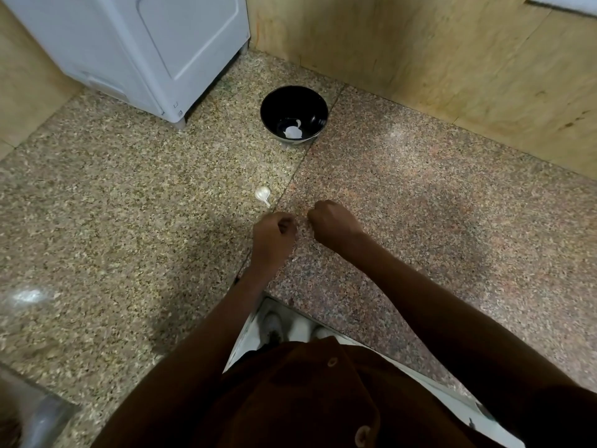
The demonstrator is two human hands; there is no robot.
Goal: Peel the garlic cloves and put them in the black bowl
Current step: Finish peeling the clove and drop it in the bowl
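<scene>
Working mid-frame, left hand and right hand curl nearly together, contents unseen; a hidden clove could slip short of the black bowl.

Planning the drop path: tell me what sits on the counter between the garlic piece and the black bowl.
Nothing visible does. Only bare speckled granite counter lies between the small white garlic piece and the round black bowl beyond it.

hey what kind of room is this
Probably a home kitchen: a speckled granite counter in a tiled corner, a white appliance standing on it, and a black bowl with garlic set out nearby.
</scene>
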